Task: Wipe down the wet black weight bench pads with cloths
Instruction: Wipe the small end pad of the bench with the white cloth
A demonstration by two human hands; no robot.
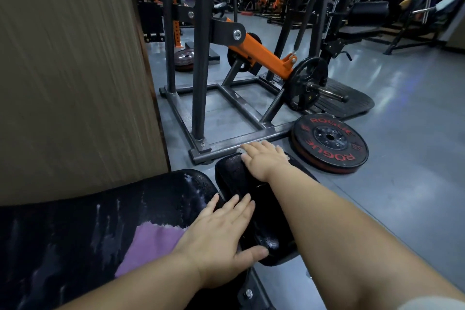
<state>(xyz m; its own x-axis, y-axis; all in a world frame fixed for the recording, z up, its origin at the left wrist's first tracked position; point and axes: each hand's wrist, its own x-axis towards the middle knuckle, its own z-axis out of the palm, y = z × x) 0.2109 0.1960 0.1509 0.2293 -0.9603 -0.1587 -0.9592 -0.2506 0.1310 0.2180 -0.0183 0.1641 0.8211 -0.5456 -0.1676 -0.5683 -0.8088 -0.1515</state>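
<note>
I saw both hands pressed flat, gripping nothing: right hand (264, 160) far along the small pad (231, 176), left hand (221, 236) nearer, the purple cloth (148, 244) just beside its wrist

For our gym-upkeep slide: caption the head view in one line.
Left hand and right hand lie flat on the wet black seat pad; purple cloth on the longer pad.
</note>
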